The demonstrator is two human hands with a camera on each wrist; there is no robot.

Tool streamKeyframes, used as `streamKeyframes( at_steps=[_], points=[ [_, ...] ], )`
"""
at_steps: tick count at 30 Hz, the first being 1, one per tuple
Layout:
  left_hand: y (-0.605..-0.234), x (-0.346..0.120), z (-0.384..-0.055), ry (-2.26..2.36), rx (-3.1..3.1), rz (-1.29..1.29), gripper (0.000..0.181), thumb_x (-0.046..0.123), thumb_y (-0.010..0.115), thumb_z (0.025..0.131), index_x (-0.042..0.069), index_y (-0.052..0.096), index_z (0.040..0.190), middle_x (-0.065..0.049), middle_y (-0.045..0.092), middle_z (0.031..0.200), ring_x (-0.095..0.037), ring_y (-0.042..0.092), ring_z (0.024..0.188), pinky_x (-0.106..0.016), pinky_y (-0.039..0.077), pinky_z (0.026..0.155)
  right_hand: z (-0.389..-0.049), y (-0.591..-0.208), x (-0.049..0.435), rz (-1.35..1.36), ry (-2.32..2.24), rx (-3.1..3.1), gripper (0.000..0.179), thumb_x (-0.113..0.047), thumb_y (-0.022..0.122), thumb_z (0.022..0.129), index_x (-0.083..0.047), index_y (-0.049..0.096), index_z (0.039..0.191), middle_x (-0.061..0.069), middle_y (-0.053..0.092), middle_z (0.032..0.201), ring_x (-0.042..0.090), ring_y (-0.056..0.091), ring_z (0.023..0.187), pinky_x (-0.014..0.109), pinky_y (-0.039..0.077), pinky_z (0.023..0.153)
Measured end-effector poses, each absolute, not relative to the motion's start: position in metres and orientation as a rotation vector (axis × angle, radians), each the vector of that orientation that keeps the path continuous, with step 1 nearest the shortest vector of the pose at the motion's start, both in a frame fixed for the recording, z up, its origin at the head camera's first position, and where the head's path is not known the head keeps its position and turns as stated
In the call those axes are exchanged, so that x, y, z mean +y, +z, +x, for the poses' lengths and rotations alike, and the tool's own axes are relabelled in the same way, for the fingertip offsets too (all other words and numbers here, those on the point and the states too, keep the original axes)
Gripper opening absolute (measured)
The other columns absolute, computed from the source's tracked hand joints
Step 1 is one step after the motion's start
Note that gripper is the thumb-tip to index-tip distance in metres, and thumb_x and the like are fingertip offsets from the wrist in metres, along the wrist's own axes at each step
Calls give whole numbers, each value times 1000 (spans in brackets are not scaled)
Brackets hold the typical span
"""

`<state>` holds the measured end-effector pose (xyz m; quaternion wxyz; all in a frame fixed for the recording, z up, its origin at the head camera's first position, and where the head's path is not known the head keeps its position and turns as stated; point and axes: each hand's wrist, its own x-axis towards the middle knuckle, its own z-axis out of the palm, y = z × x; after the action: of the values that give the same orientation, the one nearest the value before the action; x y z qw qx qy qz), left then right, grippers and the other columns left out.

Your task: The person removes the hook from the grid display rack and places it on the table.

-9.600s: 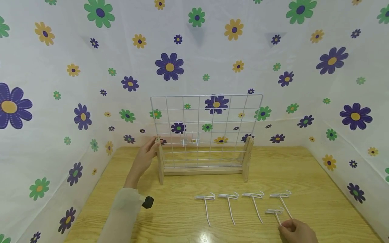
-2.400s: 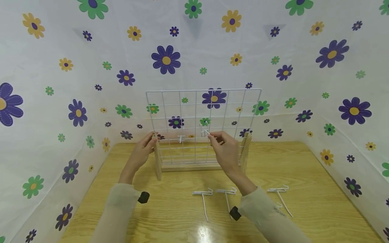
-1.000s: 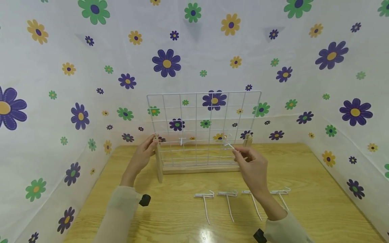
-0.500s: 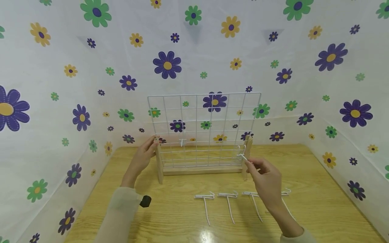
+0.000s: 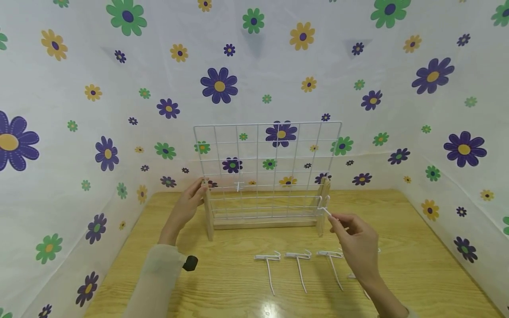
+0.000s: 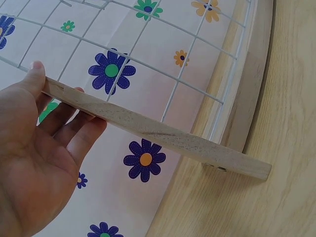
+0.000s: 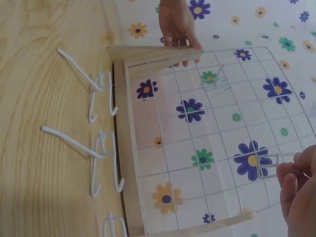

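A white wire grid panel (image 5: pixel 257 148) stands upright between two wooden posts. My left hand (image 5: pixel 184 214) grips the top of the left post (image 5: pixel 208 216); in the left wrist view the thumb lies on one side, the fingers on the other. My right hand (image 5: pixel 358 243) pinches the straight prong of a white wire display hook (image 5: pixel 323 206), raised in front of the right post (image 5: pixel 325 187). The two curled ends of this hook point up. Another display hook (image 5: pixel 238 186) hangs on the grid, left of its middle.
Several more white display hooks (image 5: pixel 269 274) lie in a row on the wooden table (image 5: pixel 222 282), front right; the rightmost are partly hidden by my right arm. A wooden bar (image 5: pixel 266 224) joins the posts at the bottom. Flower-printed cloth (image 5: pixel 270 66) encloses the back and sides.
Two hooks hung on the grid in the oldest frame; now one hangs there. My right hand has come from the table to the grid, then moved right and down with a hook. The left hand stays.
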<state>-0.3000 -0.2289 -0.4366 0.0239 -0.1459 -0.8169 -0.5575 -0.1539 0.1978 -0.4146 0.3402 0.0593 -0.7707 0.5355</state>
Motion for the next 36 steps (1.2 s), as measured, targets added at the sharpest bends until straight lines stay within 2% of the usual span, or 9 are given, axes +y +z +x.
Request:
streamKeyframes(
  at_steps=[9,15,24,31,36],
  points=[
    [-437,-228,-300,-1749,-2523,-442,67,47,42,111,10,27,164,-19,33,164,-42,41,145,-51,46,111,-150,-420,204,115,1453,-1981,9,7,76,90,0,78,95,-7,71,76,5,63,57,14,45,42],
    [-436,-227,-298,-1764,-2526,-433,65,45,42,111,12,27,165,-17,28,167,-43,38,146,-51,45,112,-146,-424,208,68,1456,-1994,8,7,76,90,0,78,95,-7,72,77,5,65,60,14,44,42],
    [-430,-225,-297,-1817,-2535,-404,59,31,40,114,5,23,164,-20,23,168,-46,34,147,-54,42,113,-142,-432,217,21,1422,-2035,8,7,77,89,0,78,94,-7,70,72,5,63,56,14,43,40],
    [-437,-227,-300,-1802,-2505,-428,63,42,43,112,12,27,165,-17,30,166,-41,38,147,-50,44,113,-135,-436,219,-32,1418,-2071,7,5,78,89,1,77,94,-8,70,73,5,62,55,14,46,43],
    [-438,-229,-300,-1783,-2504,-429,68,48,44,110,11,27,165,-16,28,167,-42,38,146,-51,45,112,-131,-441,220,-46,1409,-2122,6,3,78,90,0,76,95,-4,71,73,6,62,57,14,49,46]
  ],
)
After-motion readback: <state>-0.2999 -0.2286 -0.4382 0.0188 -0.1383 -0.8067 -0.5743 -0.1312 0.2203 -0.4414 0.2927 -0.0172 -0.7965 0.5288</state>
